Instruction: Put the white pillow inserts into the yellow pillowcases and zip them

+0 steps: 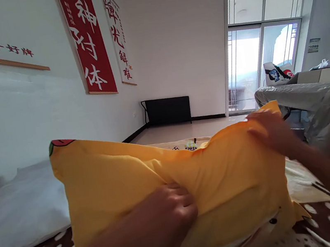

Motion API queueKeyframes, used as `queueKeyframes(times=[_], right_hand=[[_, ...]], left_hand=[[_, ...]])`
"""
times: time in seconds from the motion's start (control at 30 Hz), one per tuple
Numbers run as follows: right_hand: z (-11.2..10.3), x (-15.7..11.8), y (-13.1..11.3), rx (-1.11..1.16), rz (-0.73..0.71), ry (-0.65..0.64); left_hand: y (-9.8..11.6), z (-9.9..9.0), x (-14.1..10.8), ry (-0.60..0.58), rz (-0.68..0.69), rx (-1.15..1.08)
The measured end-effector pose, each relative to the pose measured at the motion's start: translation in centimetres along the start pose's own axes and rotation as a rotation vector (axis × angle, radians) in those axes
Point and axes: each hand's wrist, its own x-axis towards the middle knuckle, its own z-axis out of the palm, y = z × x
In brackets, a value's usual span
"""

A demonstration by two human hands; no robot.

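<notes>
- Head view, foreground: a plump yellow-orange fabric pillow [224, 181], a red-and-green patch at its upper left corner and a printed dark eye low on its right, stands tipped up on a brown cloth with white spots [322, 215], its broad face toward the wearer.
- Head view, axis: the pillow's long axis runs left to right across the cloth, its top edge sagging between two raised corners.
- Head view, left hand: the left hand [178, 205] meets the pillow near the middle of its face, fingers curled together in a fist; creases fan out above the knuckles. Whether fabric is caught inside cannot be told.
- Head view, right hand: the right hand [267, 128], blurred, lies over the top edge beside the upper right corner. Whether its fingers clamp the fabric or merely rest there cannot be told.
- Head view, the key relation: the upper right corner sits just beyond the right hand, the nearer of the two; the upper left corner stands well apart from both, up and to the left of the fist.
- Head view, surroundings: a white pillow-like bundle [24, 208] lies at the cloth's left side; a red hanging scroll with white characters [90, 47] lines the wall.
</notes>
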Motion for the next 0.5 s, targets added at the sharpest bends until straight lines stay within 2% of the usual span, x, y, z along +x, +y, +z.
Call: queueKeyframes(times=[0.07,0.13,0.2,0.27,0.3,0.33,0.37,0.4,0.43,0.47,0.5], right_hand=[[-1.7,0.2,4.9,-0.113,0.25,0.031],[-2.8,-0.9,8.3,-0.01,0.518,-0.03],[-3.2,-2.7,9.9,0.224,0.781,-0.082],[-3.0,-4.6,10.2,0.472,0.934,-0.12],[-2.6,-5.5,10.1,0.593,0.974,-0.122],[-2.0,-6.2,10.0,0.697,1.001,-0.107],[-1.2,-6.9,9.7,0.777,1.03,-0.072],[-0.1,-7.3,9.2,0.842,1.061,-0.03],[1.1,-7.7,8.7,0.872,1.087,0.01],[2.3,-7.8,8.0,0.868,1.097,0.033],[3.6,-7.8,7.1,0.857,1.093,0.037]], left_hand=[[1.4,-0.2,-0.4,0.034,0.048,-0.027],[2.1,-0.7,-0.6,0.095,0.103,-0.003],[1.6,-1.9,-0.7,0.19,0.15,0.088],[-0.9,-4.0,-1.0,0.319,0.11,0.221],[-2.7,-5.0,-1.3,0.421,0.006,0.309],[-4.8,-5.8,-1.6,0.484,-0.193,0.358],[-7.0,-6.2,-2.0,0.468,-0.375,0.334],[-9.0,-6.2,-2.5,0.39,-0.547,0.25],[-10.8,-5.8,-3.1,0.237,-0.703,0.095],[-12.2,-5.0,-3.9,0.065,-0.799,-0.115],[-13.0,-4.0,-4.6,0.019,-0.849,-0.261]])
